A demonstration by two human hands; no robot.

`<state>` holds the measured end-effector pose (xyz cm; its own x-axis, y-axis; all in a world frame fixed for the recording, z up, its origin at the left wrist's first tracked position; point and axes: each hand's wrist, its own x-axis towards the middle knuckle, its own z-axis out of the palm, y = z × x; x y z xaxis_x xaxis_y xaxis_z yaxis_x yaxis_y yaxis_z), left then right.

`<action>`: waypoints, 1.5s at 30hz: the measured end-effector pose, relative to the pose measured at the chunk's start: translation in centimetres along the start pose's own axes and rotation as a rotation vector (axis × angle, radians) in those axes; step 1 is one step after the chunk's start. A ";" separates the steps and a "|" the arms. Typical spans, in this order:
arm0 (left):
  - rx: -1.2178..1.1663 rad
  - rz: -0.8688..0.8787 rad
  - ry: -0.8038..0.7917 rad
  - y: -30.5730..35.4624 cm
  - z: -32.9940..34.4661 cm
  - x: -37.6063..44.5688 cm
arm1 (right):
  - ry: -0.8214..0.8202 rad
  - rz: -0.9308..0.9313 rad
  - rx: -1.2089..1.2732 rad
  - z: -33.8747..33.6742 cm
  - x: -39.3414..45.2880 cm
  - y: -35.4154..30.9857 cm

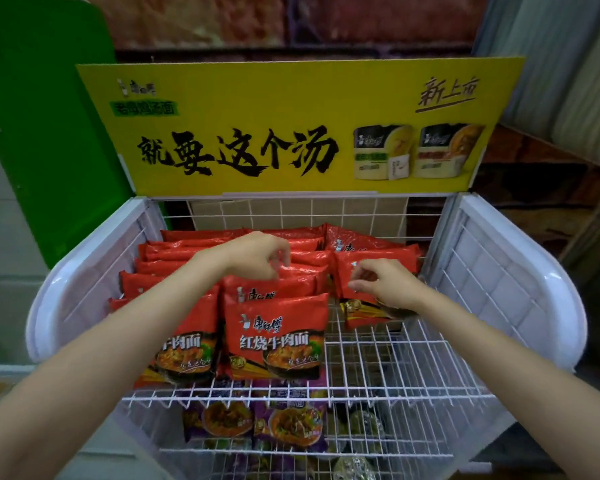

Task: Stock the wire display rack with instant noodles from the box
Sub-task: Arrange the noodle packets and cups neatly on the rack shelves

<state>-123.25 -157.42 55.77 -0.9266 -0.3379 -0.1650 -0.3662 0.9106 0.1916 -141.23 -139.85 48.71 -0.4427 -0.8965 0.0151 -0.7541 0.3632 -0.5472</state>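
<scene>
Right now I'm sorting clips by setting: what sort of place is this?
Most likely a shop: a white wire display rack holds rows of red instant noodle packets under a yellow promotional sign.

Dim, soft indoor light, no hard shadows.
Wide-angle bending warped the edges; faint glare lay on the red noodle packets (276, 336).

Two hands reach in: left hand (257, 252) at 12 o'clock, right hand (383, 284) at 2 o'clock. Red noodle packets (276, 336) stand in three rows; overlap hides their exact number. Two purple noodle packets (257, 417) show at 6 o'clock. One yellow sign (291, 129) at 12 o'clock.
</scene>
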 end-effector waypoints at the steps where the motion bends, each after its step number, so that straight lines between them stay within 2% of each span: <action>1: -0.001 0.043 0.059 1.2 0.1 0.8 | 0.040 0.021 -0.034 -0.4 0.1 0.9; 3: -0.014 0.112 0.152 3.5 0.9 2.6 | 0.099 0.082 -0.162 -1.2 0.4 2.5; 6: 0.059 0.157 0.179 6.5 2.6 6.0 | 0.034 0.179 -0.293 -2.5 0.9 4.2; 9: 0.279 0.093 0.052 8.3 3.5 8.7 | -0.037 0.233 -0.294 -3.5 1.2 5.0; 13: 0.342 0.011 -0.093 9.1 3.8 10.2 | -0.062 0.260 -0.530 -4.0 1.0 4.8; 15: 0.379 0.012 -0.132 9.5 4.0 10.3 | -0.080 0.233 -0.595 -3.8 0.6 4.9; 19: 0.377 0.097 -0.183 10.1 4.5 10.2 | -0.113 0.196 -0.507 -3.5 -0.1 5.3; 21: 0.321 0.134 -0.146 10.3 4.4 10.1 | -0.082 0.170 -0.529 -3.9 -0.4 5.1; 24: 0.142 0.146 -0.057 10.4 3.2 9.6 | 0.055 0.133 -0.503 -5.4 -0.9 4.6; 28: -0.211 0.145 0.192 9.7 -0.1 8.0 | 0.310 0.119 -0.362 -8.1 -1.3 3.2; 30: -0.317 0.134 0.314 9.2 -2.0 6.7 | 0.448 0.084 -0.258 -8.5 -1.3 1.9; 32: -0.353 0.123 0.384 8.2 -4.1 5.2 | 0.512 0.051 -0.177 -8.2 -1.1 0.0; 35: -0.337 0.098 0.435 5.5 -6.8 2.3 | 0.443 -0.003 -0.006 -6.9 -0.5 -3.6; 38: -0.261 0.037 0.386 1.9 -8.6 -1.2 | 0.325 -0.107 0.143 -5.0 0.2 -7.6; 41: -0.211 -0.052 0.280 -1.5 -8.8 -5.0 | 0.188 -0.196 0.206 -2.4 0.6 -11.3; 45: -0.197 -0.123 0.321 -4.9 -7.6 -9.6 | 0.080 -0.289 0.221 0.3 1.2 -14.9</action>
<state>-113.22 -160.42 63.82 -0.8431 -0.5269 0.1070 -0.4561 0.8063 0.3767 -130.37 -146.46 56.62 -0.2700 -0.9282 0.2561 -0.7342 0.0264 -0.6784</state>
